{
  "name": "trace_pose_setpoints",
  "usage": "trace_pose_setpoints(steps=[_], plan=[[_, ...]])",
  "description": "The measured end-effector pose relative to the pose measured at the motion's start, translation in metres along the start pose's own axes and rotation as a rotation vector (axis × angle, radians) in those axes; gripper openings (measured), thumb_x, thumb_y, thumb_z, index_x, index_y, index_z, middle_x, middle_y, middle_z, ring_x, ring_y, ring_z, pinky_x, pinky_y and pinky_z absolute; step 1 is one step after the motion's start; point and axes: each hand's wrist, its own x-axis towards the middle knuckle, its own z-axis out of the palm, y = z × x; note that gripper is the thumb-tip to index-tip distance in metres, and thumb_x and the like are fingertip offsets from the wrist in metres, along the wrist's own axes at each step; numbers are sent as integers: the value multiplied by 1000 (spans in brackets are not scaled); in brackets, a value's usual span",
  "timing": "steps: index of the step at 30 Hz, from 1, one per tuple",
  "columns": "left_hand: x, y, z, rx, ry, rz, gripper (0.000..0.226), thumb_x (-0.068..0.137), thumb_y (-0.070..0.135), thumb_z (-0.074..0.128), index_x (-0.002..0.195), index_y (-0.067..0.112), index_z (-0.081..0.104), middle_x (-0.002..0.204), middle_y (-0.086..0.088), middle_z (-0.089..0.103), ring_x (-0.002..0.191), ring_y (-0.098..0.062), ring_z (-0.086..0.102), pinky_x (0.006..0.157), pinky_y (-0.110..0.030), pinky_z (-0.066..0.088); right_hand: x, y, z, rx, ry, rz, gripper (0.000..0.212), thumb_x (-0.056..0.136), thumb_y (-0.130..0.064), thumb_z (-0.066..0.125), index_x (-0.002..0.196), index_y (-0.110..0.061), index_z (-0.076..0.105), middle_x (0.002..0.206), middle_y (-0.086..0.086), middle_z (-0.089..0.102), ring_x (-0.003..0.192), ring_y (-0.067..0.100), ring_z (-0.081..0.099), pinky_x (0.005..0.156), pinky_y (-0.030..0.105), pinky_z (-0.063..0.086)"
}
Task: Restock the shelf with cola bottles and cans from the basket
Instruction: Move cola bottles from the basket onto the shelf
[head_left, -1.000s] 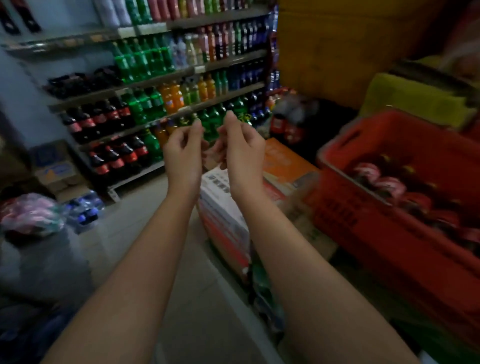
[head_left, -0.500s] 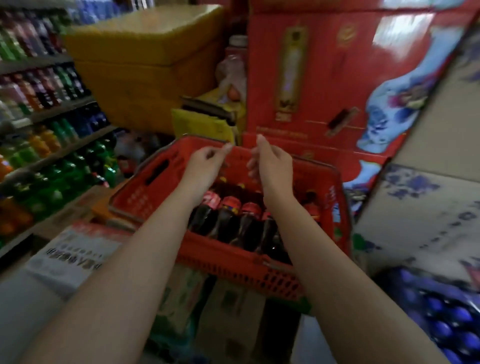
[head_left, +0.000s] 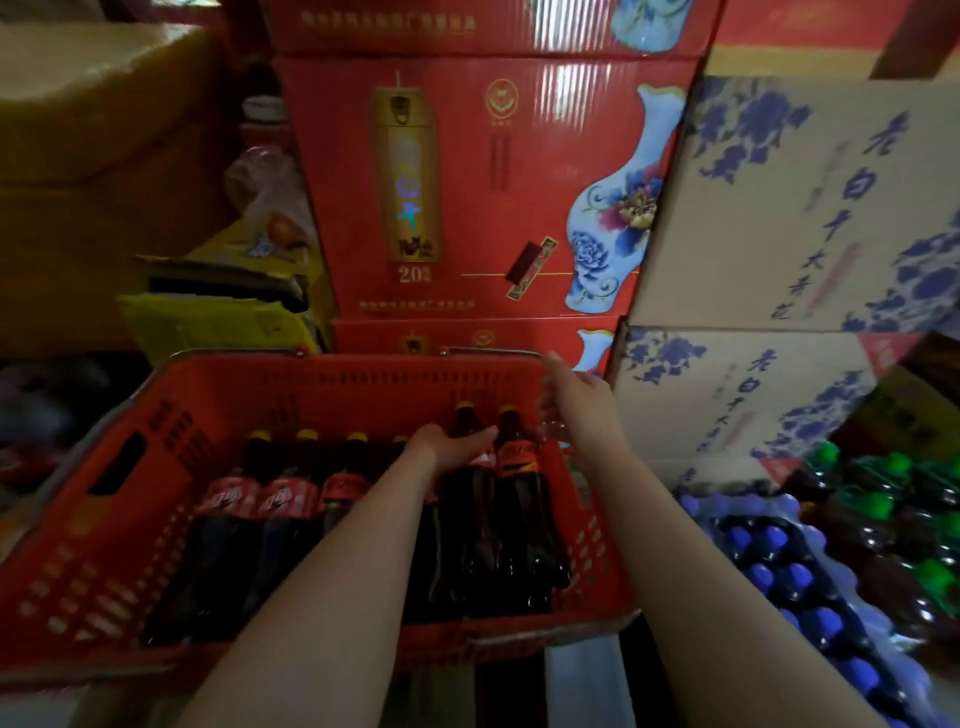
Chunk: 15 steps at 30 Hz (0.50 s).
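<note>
Head view: stacked red cartons (head_left: 467, 182) and blue-flowered boxes (head_left: 810, 208) fill the back. No shelf in frame, so I can't say how much is already stocked. Red basket (head_left: 156, 457) sits in front of me, lying cola bottles packed across its floor: three with yellow caps on the left (head_left: 283, 499), two more on the right, one at the right wall (head_left: 519, 457). I see no cans, though my arms hide part of the floor. Shrink-wrapped blue-cap bottles (head_left: 800, 577) sit outside, lower right.

Left hand (head_left: 447, 447) is down on the shoulder of a right-side bottle (head_left: 465, 421), fingers draped over it; can't tell if the grip is closed. Right hand (head_left: 576, 395) hovers near the basket's right rim, fingers loose, holding nothing.

My read: basket looks mostly full, bulk of the restock still ahead. Next is lifting this bottle clear.
</note>
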Motion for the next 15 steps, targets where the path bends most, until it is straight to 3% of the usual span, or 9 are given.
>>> trace_pose_setpoints(steps=[3,5,7,9,10,12,15], plan=[[3,-4,-1,72,-12,4,69,76,50,74,119,-2,58,103,-19,67,89,-32,66,58,-29,45,2,8,0,-23,-4,7,38,96,-42,52,74,-12,59,64,3,57,57,16,53,56,26,44],[4,-6,-4,41,-19,-15,64,75,45,77,116,0,59,82,-12,62,65,-26,58,46,-29,42,3,11,3,-47,-23,34,39,95,-45,53,72,-15,60,66,2,59,63,17,54,65,32,42],[6,-7,-7,-18,-36,-50,63,78,42,76,120,-2,57,91,-15,64,69,-27,58,49,-33,46,1,14,6,-68,-43,49,36,94,-47,52,74,-19,62,71,-2,61,70,16,57,71,32,42],[5,-8,-14,-116,-59,-77,74,74,46,77,123,-6,55,111,-18,65,91,-31,65,76,-41,55,-4,13,8,-96,-70,23,33,96,-47,51,85,-19,64,79,-5,62,79,14,60,78,31,42],[7,-11,-18,-160,-58,-87,83,65,49,81,122,-6,56,111,-19,66,93,-33,67,83,-43,56,-6,12,9,-97,-83,19,32,97,-47,49,95,-19,64,84,-6,63,82,12,60,81,31,42],[11,-17,-24,-215,-48,-93,79,60,46,84,114,-6,59,99,-21,69,78,-33,70,69,-44,59,-8,15,13,-110,-124,54,39,96,-51,47,119,-22,59,103,-3,63,96,15,59,89,31,41],[10,-21,-37,-262,-42,-83,43,78,34,77,92,-2,59,82,-15,66,64,-26,65,48,-30,54,-8,25,20,-52,-165,163,69,86,-67,50,136,-19,53,131,0,58,119,22,55,107,41,41]])
